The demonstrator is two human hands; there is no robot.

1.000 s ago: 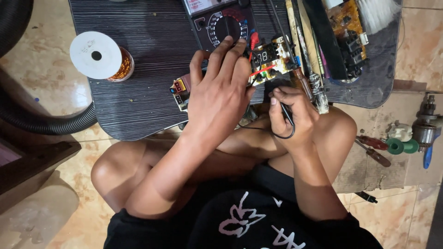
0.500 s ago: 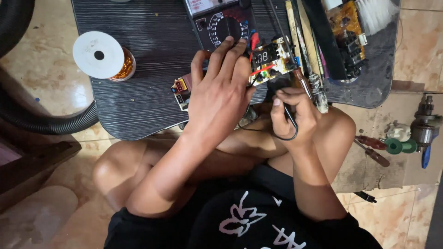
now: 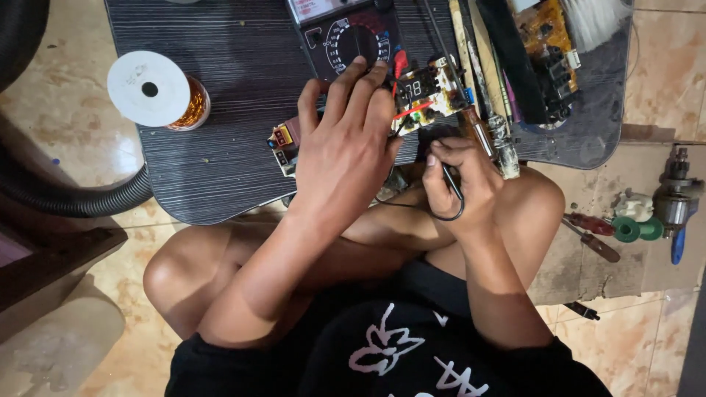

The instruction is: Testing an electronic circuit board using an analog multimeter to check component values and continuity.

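Black probe lead [image 3: 450,192] pinched in right hand [image 3: 460,184]; left hand [image 3: 346,147] presses red probe [image 3: 399,68] onto display circuit board [image 3: 425,92]. Probing step likely; next needs steady tip contact, multimeter [image 3: 351,33] readable.

Support: a low dark board [image 3: 220,169] with fine pale streaks is laid on the tiled floor [image 3: 51,95].
Landmark: an analogue multimeter [image 3: 346,33] is set at the board's far edge.
Left of the multimeter: a white spool of copper wire [image 3: 158,92] is stood on end.
Just right of the multimeter: a small circuit board [image 3: 426,92] with a digit display is seen.
Further right: long slim tools [image 3: 478,81] and a yellow circuit board [image 3: 548,37] are laid.
Floor, well right of the multimeter: screwdrivers [image 3: 588,231] and green rolls [image 3: 636,229] are laid on cardboard.
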